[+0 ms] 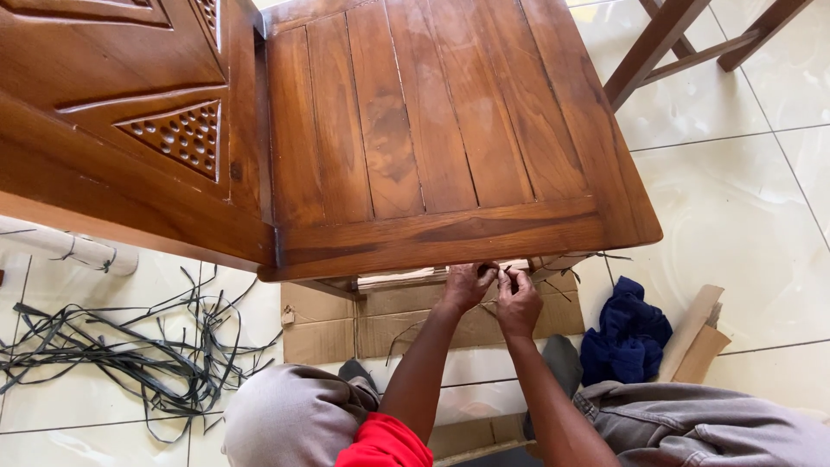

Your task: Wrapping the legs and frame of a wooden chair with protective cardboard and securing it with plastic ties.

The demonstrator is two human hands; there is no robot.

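the person's knees in grey trousers [294, 415] are nearest the camera, with a bit of red shirt [385, 443] between them. going from the left, a loose pile of dark thin strips [112, 355] lies on the pale tiled floor [743, 216], and a pale roll [69, 246] lies above it. next comes the wooden chair [432, 130], tipped so its brown seat faces up at the camera, with the carved back off to the left. flat cardboard [389, 324] lies under it. the left hand [467, 285] and the right hand [519, 301] are close together at the front edge of the seat, almost touching. the fingers of both hands are curled in and look like they pinch a thin dark strip [501, 275] just under the wood, but it is too small to be sure. to the right a dark blue cloth [627, 333] sits on the floor beside more cardboard. i think the step now is tying or pulling that strip at the seat edge. the next move likely needs a tight pinch and a steady pull, with both hands staying close so the strip does not slip.
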